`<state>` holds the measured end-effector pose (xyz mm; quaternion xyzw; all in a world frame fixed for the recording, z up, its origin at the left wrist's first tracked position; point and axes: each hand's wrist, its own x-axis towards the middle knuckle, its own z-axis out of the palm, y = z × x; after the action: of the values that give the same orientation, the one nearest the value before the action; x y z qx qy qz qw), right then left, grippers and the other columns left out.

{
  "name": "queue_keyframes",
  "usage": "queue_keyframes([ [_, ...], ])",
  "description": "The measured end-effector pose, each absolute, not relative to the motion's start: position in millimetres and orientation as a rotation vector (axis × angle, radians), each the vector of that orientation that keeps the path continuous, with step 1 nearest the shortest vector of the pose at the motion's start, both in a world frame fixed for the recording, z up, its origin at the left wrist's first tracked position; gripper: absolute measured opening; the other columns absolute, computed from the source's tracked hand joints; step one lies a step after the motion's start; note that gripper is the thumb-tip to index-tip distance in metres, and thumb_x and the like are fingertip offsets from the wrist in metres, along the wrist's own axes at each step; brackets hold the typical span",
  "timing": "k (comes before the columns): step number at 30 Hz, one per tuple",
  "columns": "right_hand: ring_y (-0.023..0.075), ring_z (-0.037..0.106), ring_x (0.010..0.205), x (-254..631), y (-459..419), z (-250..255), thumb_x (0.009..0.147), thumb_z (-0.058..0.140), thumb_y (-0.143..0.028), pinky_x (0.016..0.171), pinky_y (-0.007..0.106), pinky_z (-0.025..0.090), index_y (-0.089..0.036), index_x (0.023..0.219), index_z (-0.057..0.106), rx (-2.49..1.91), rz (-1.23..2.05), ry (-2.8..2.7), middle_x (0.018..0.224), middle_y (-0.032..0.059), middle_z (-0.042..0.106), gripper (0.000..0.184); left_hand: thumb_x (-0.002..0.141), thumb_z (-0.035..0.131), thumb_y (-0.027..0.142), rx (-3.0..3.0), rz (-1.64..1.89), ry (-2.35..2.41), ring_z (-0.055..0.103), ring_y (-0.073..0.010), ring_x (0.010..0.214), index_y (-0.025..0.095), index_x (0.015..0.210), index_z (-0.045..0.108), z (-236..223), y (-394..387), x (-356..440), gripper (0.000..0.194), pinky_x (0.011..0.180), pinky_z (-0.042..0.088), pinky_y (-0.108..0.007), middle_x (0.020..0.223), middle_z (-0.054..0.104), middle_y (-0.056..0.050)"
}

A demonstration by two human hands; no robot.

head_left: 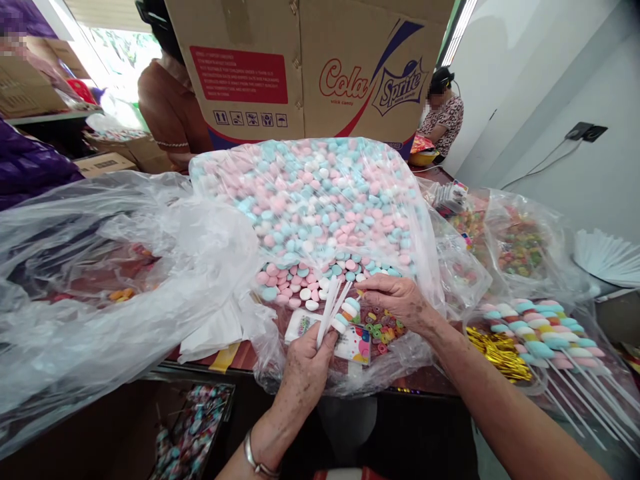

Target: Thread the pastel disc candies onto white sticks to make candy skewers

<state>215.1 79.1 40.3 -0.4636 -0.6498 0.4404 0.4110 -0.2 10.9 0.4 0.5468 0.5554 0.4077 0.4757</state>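
My left hand (307, 363) is closed around several white sticks (329, 303) that fan upward. Among them is a candy skewer (346, 316), a stick threaded with blue and white candies and an orange piece. At the skewer's upper tip, my right hand (397, 300) pinches a small orange-yellow gummy candy (361, 293); its hole, if any, is too small to make out. Just behind both hands, pink, blue and white candies (300, 280) spill from a large clear bag (320, 193). Colourful gummy rings (384, 328) lie below my right hand, beside a printed card (354, 343).
Finished-looking candy skewers (543, 330) are piled at right by gold twist ties (497, 353). Bags of gummies (523, 243) and white sticks (607, 257) lie beyond. A cardboard box (310, 67) stands behind. Crumpled plastic (200, 247) covers the left; an open box of wrapped candies (195, 427) sits below. Other people work nearby.
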Motion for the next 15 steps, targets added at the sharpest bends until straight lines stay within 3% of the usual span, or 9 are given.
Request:
queue_keyframes([
  [5,0.0179,0.066,0.083,222,79,40,0.078,0.072,-0.038,0.069,0.028,0.052,-0.022,0.100,0.079,-1.160,1.218,-1.645,0.097,0.0049,0.074,0.028,0.086,0.062,0.042,1.337,0.983,1.323,0.044,-0.0141,0.052,0.020,0.060,0.061,-1,11,-2,0.033,0.048,0.030,-0.023,0.050,0.052,0.003],
  [10,0.0187,0.066,0.087,217,74,36,0.079,0.073,-0.036,0.075,0.028,0.053,-0.022,0.099,0.079,-1.083,1.287,-1.695,0.096,0.0047,0.074,0.025,0.087,0.060,0.041,1.368,0.968,1.297,0.042,-0.0138,0.052,0.020,0.060,0.060,3,12,-2,0.034,0.051,0.032,-0.023,0.051,0.050,0.004],
  [15,0.0167,0.064,0.080,209,67,27,0.085,0.068,-0.037,0.074,0.029,0.051,-0.022,0.102,0.078,-0.996,1.151,-1.789,0.086,0.0044,0.071,0.025,0.087,0.060,0.041,1.390,0.968,1.329,0.042,-0.0139,0.051,0.020,0.056,0.058,3,12,-3,0.037,0.050,0.031,-0.024,0.049,0.049,0.004],
])
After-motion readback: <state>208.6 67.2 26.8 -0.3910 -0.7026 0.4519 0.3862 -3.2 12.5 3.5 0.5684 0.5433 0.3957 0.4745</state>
